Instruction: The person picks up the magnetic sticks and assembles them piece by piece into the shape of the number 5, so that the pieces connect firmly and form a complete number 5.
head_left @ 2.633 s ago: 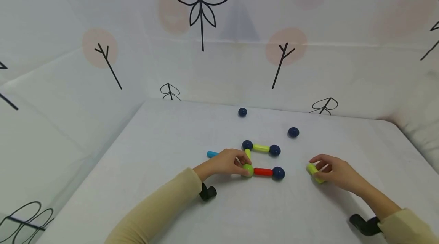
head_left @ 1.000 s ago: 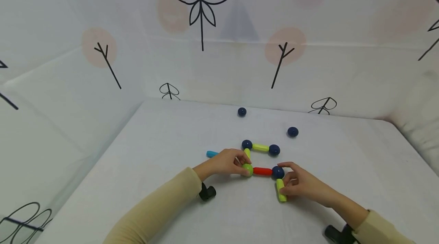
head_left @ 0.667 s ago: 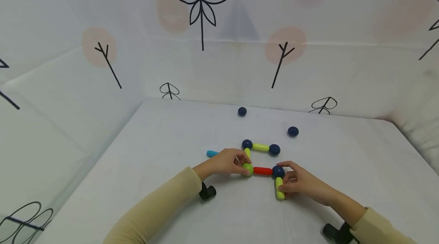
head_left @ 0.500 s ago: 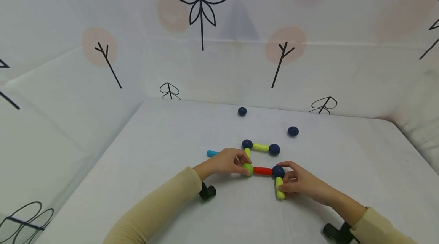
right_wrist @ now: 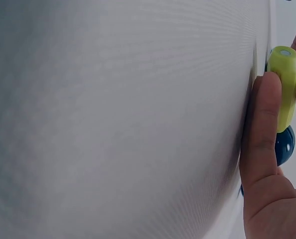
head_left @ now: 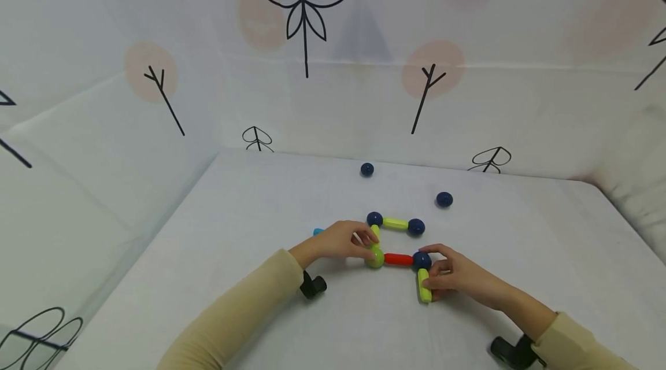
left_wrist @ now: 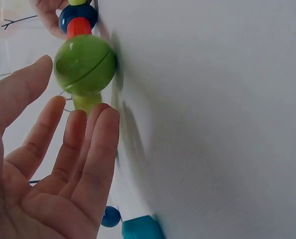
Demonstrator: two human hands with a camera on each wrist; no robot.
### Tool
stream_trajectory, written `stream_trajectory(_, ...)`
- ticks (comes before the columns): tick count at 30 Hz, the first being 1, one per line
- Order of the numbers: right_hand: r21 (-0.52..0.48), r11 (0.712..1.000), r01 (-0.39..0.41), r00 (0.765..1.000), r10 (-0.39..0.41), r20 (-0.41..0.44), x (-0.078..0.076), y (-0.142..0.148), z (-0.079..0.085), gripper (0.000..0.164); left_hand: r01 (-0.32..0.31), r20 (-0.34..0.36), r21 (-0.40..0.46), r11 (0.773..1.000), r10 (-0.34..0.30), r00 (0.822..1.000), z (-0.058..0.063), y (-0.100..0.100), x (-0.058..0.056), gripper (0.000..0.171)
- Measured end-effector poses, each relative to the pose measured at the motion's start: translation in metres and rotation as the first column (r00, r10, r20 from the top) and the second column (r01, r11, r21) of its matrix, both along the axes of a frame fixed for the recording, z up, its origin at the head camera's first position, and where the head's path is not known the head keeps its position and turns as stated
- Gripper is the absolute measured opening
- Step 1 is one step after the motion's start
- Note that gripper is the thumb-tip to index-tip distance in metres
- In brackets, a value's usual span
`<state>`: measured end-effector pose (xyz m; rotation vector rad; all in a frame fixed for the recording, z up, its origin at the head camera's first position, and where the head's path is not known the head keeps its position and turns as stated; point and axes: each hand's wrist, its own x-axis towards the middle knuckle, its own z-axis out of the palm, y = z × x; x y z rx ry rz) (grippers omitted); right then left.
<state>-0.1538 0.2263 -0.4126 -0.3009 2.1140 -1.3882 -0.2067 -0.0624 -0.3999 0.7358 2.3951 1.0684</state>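
In the head view, my left hand (head_left: pixel 338 240) is over the light-green ball (head_left: pixel 376 261). In the left wrist view its fingers are straight and spread, apart from that ball. A red magnetic rod (head_left: pixel 399 259) joins the ball to a navy ball (head_left: pixel 421 262). My right hand (head_left: pixel 463 278) pinches a yellow-green magnetic rod (head_left: pixel 424 289), whose far end meets this navy ball; a metal disc shows on its near end (right_wrist: pixel 285 52). The index finger is at the navy ball. Behind, a second yellow-green rod (head_left: pixel 376 233) runs from the light-green ball.
Farther back, a yellow-green rod (head_left: pixel 395 224) links two navy balls (head_left: pixel 374 219). Two loose navy balls (head_left: pixel 444 199) lie toward the table's back. A blue rod (left_wrist: pixel 142 228) lies beside my left hand, mostly hidden in the head view. White printed cloth (head_left: pixel 359 98) hangs behind the table.
My right hand has carried the yellow-green rod left to the navy ball and then stayed there. My left hand has just let go of the light-green ball and lifted slightly.
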Motion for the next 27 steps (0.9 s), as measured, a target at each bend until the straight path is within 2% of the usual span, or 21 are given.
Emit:
stream_trajectory(15, -0.013, 1.000, 0.004, 1.000, -0.004, 0.011, 0.001, 0.000, 0.001, 0.074, -0.050, -0.087, 0.042, 0.998, 0.054, 0.995, 0.002, -0.012, -0.024, 0.026)
stream_trajectory(21, -0.007, 1.000, 0.009, 1.000, -0.009, 0.017, 0.001, 0.000, 0.001, 0.073, -0.121, -0.095, 0.047, 0.992, 0.125, 0.988, 0.001, -0.014, -0.035, 0.026)
stream_trajectory(27, -0.007, 1.000, 0.006, 1.000, -0.006, 0.013, 0.001, 0.001, 0.000, 0.074, -0.199, -0.122, 0.072, 0.977, 0.206, 0.971, -0.002, -0.015, -0.046, 0.026)
